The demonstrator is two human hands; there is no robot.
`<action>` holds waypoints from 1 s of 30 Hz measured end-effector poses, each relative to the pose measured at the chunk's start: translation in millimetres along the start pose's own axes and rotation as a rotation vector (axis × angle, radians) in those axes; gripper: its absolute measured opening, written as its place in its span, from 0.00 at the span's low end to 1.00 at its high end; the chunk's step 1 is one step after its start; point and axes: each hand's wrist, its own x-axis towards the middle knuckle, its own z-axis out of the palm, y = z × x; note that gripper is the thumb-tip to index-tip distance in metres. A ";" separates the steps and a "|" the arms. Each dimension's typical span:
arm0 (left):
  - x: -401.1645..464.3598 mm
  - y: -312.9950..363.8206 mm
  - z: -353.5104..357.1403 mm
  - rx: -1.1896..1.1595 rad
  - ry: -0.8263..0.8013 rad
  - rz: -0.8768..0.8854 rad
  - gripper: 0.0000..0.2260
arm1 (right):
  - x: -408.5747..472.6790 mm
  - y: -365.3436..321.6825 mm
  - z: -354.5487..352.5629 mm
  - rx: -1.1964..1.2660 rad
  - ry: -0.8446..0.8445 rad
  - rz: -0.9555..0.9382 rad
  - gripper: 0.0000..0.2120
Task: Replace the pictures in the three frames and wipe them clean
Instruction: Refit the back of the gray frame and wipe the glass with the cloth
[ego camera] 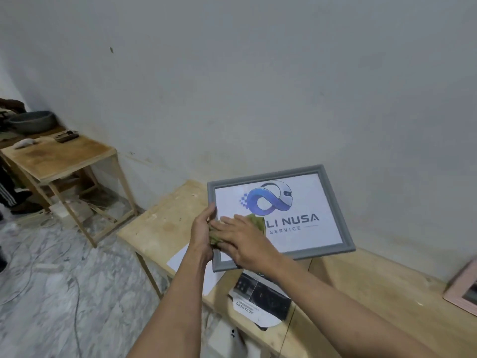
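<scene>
A grey picture frame [338, 205] with a white print of a blue logo and the words "NUSA SERVICE" is held tilted above the wooden table [165, 218]. My left hand [202, 231] grips the frame's left edge. My right hand [241, 239] lies flat with straight fingers on an olive-green cloth [258, 220], pressing it against the glass at the lower left of the print. A pink frame [463, 293] lies at the table's right edge, cut off by the view.
Loose printed sheets [258, 295] and a white paper [180, 257] lie on the table under the frame. A second wooden table [59, 156] with a grey basin [32, 121] stands at the left. Cables trail over the marble floor [64, 280]. A person's legs show at the far left.
</scene>
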 end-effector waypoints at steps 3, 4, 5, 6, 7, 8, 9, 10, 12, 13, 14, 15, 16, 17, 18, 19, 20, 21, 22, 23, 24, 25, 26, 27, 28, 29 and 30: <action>5.3 -2.0 -7.4 0.123 0.010 0.040 0.09 | -24.8 -0.3 9.4 0.021 -0.078 -0.082 0.17; 4.6 -4.5 -7.8 0.149 0.003 0.062 0.10 | -34.8 0.0 11.5 0.001 -0.105 -0.134 0.16; 6.0 -8.2 -7.9 0.171 0.005 0.076 0.09 | -43.6 0.3 11.7 -0.010 -0.129 -0.171 0.16; 5.4 -11.4 -7.3 0.188 0.011 0.084 0.09 | -51.4 -1.1 11.8 0.002 -0.153 -0.181 0.15; 8.2 -12.1 -3.6 0.198 -0.001 0.086 0.08 | -53.3 0.5 5.6 0.014 -0.162 -0.169 0.14; 8.5 -15.4 -1.4 0.215 -0.008 0.077 0.08 | -56.6 0.5 -1.1 0.051 -0.152 -0.126 0.13; 8.8 -14.3 3.2 0.223 -0.019 0.081 0.07 | -56.2 1.7 -11.3 0.093 -0.128 -0.077 0.12; 9.1 -14.9 5.2 0.236 -0.028 0.095 0.07 | -57.6 0.3 -22.0 0.151 -0.093 -0.017 0.12; 10.5 -11.5 11.3 0.251 -0.033 0.129 0.07 | -53.6 4.8 -49.5 0.247 0.077 0.068 0.12; 10.5 -9.7 14.1 0.259 -0.040 0.136 0.07 | -47.9 10.6 -64.7 0.260 0.198 0.075 0.13; 9.3 -7.3 16.8 0.273 -0.049 0.145 0.07 | -39.4 21.1 -78.3 0.223 0.305 0.070 0.14; 8.4 -6.9 19.1 0.276 -0.051 0.154 0.07 | -28.9 32.1 -90.9 0.133 0.372 0.065 0.15; 6.1 -5.6 22.8 0.273 -0.051 0.159 0.08 | -17.7 43.3 -102.1 0.024 0.398 0.067 0.15; 4.8 -6.4 24.3 0.265 -0.049 0.166 0.09 | -8.0 54.8 -106.8 -0.073 0.378 0.069 0.16; 3.1 -6.2 25.9 0.256 -0.042 0.175 0.09 | -2.5 64.4 -106.7 -0.138 0.331 0.058 0.15; 3.0 -6.4 26.8 0.235 -0.034 0.186 0.08 | -1.4 69.9 -102.9 -0.172 0.282 0.039 0.13; 4.3 -6.1 26.1 0.213 -0.018 0.197 0.08 | -5.4 70.4 -94.2 -0.179 0.241 0.029 0.10; 6.8 -6.3 23.2 0.186 0.006 0.208 0.07 | -13.5 66.5 -81.3 -0.140 0.200 0.036 0.09; 8.1 -4.5 21.3 0.167 0.033 0.219 0.06 | -24.8 58.9 -67.0 -0.069 0.157 0.042 0.09; 10.5 -3.7 18.0 0.153 0.063 0.226 0.05 | -38.2 50.2 -51.2 0.022 0.113 0.051 0.10; 11.8 -3.6 14.7 0.146 0.090 0.226 0.06 | -52.4 42.1 -37.7 0.093 0.058 0.065 0.11; 13.7 -4.9 10.7 0.144 0.111 0.222 0.06 | -65.4 34.9 -26.3 0.152 -0.007 0.088 0.13; 13.8 -7.7 6.7 0.147 0.123 0.212 0.07 | -76.9 30.4 -18.2 0.212 -0.068 0.117 0.14; 13.7 -11.1 3.2 0.156 0.127 0.200 0.07 | -83.4 28.5 -15.6 0.272 -0.093 0.145 0.14; 11.1 -15.5 0.9 0.170 0.123 0.184 0.06 | -86.1 25.3 -20.7 0.341 -0.101 0.181 0.14; 10.0 -18.5 -0.9 0.180 0.117 0.174 0.06 | -82.9 27.4 -30.1 0.404 -0.054 0.214 0.13; 8.9 -21.0 -2.4 0.188 0.108 0.164 0.06 | -76.7 29.9 -44.5 0.458 0.033 0.255 0.12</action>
